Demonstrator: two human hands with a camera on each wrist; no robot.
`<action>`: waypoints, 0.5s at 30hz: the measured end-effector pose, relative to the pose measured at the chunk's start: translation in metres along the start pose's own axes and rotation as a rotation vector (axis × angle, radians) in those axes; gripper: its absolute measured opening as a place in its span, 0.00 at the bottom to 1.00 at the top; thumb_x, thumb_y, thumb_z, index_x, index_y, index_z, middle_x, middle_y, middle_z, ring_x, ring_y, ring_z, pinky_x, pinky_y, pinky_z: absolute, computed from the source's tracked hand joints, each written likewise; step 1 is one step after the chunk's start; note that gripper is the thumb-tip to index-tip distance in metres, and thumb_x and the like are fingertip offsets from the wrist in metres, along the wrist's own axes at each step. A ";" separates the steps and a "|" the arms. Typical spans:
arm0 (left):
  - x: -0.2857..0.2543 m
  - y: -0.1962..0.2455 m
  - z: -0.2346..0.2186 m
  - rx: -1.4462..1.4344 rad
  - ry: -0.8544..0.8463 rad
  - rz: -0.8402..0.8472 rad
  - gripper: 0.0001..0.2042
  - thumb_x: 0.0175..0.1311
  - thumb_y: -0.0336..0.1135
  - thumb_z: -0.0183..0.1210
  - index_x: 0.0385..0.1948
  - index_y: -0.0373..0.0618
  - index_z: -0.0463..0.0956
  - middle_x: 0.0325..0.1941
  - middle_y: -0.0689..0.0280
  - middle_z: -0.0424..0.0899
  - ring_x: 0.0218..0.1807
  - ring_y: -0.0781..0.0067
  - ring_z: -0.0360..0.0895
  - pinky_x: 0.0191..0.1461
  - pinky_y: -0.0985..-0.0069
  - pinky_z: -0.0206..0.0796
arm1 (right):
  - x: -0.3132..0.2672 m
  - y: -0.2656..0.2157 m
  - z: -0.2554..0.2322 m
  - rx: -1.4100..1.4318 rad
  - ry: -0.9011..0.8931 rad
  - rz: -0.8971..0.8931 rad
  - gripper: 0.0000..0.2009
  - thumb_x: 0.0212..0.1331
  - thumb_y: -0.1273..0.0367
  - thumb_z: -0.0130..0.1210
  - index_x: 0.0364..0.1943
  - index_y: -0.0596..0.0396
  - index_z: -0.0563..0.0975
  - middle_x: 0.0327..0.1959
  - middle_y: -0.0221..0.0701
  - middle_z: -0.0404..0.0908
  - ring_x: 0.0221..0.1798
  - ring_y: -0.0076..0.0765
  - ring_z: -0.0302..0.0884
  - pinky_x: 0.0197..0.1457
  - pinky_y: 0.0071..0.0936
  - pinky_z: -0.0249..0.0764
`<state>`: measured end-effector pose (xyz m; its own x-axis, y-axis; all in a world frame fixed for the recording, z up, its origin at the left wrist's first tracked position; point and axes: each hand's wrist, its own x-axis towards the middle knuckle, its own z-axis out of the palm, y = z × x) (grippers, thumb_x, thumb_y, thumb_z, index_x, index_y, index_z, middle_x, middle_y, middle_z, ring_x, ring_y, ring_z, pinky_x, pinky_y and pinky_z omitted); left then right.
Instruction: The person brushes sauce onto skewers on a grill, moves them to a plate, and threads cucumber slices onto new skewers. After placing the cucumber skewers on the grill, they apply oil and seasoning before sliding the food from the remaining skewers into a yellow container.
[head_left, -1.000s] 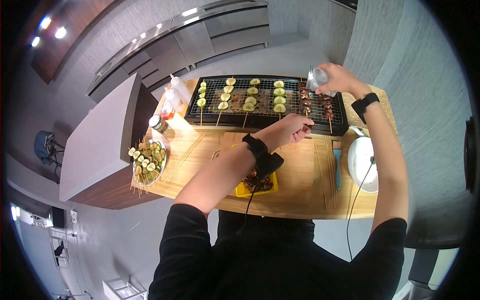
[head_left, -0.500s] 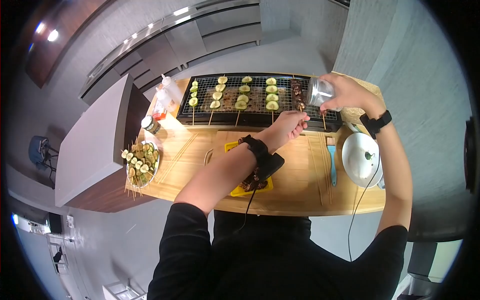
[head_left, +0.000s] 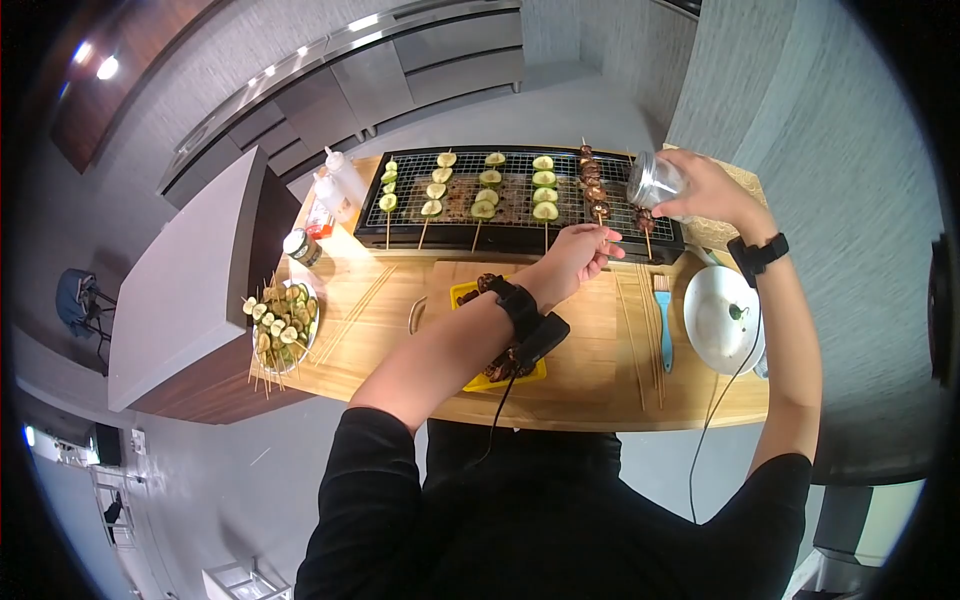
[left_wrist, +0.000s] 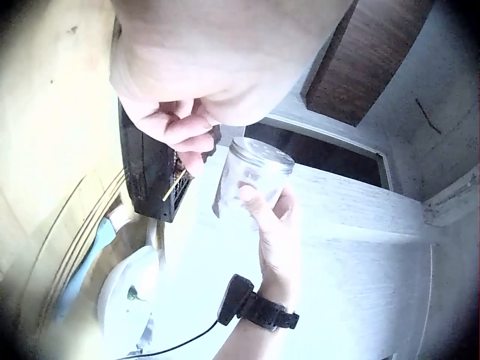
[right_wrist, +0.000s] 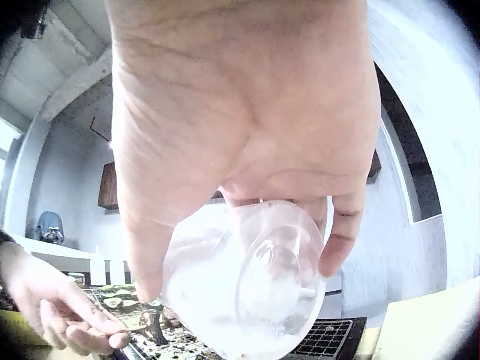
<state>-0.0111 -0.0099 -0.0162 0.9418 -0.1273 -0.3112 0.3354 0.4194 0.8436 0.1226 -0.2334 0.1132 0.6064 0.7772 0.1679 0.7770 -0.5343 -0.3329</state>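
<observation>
In the head view, my left hand pinches the bare stick end of a meat skewer at the right part of the grill. The skewer's meat chunks are brown and glossy, its far tip at the grill's back edge. My right hand grips a clear shaker jar with a metal lid, tipped sideways above another meat skewer. White powder shows inside the jar in the right wrist view. The left wrist view has the perforated lid near my left fingers.
Several skewers of cucumber slices lie across the grill. Behind my left forearm is a yellow tray of meat. A blue brush, bare sticks and a white bowl lie right; a plate of skewers and white bottles left.
My left hand's meat skewer has lifted and turned a little on the grill. The jar came down and right over the skewers, then shifted slightly further right.
</observation>
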 end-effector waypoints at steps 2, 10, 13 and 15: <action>0.001 -0.001 0.001 0.010 0.001 -0.015 0.12 0.73 0.28 0.50 0.51 0.41 0.79 0.42 0.65 0.85 0.31 0.86 0.69 0.32 0.86 0.62 | 0.000 0.001 0.001 -0.008 0.009 -0.010 0.44 0.43 0.53 0.79 0.65 0.64 0.74 0.61 0.51 0.80 0.65 0.54 0.78 0.69 0.39 0.72; 0.003 -0.003 -0.001 0.038 -0.006 -0.098 0.14 0.73 0.28 0.48 0.54 0.41 0.79 0.41 0.66 0.84 0.31 0.86 0.70 0.31 0.87 0.62 | -0.001 -0.012 0.003 0.006 0.019 -0.066 0.43 0.43 0.56 0.79 0.64 0.65 0.75 0.60 0.50 0.80 0.64 0.53 0.78 0.68 0.38 0.72; 0.000 0.000 0.001 0.049 0.011 -0.126 0.12 0.76 0.32 0.50 0.53 0.42 0.79 0.40 0.67 0.83 0.30 0.86 0.70 0.29 0.88 0.61 | 0.000 -0.029 0.004 0.027 -0.084 -0.059 0.41 0.43 0.59 0.78 0.64 0.65 0.74 0.60 0.49 0.80 0.63 0.53 0.78 0.68 0.38 0.72; 0.002 -0.001 0.000 0.032 0.015 -0.139 0.12 0.77 0.36 0.51 0.52 0.43 0.79 0.40 0.68 0.83 0.30 0.86 0.71 0.29 0.89 0.60 | -0.001 -0.047 -0.002 0.031 -0.190 -0.043 0.42 0.43 0.59 0.78 0.64 0.64 0.74 0.61 0.48 0.80 0.63 0.53 0.78 0.68 0.38 0.72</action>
<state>-0.0099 -0.0105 -0.0180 0.8857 -0.1684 -0.4327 0.4637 0.3695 0.8053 0.0853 -0.2097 0.1301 0.5278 0.8493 0.0049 0.7939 -0.4913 -0.3583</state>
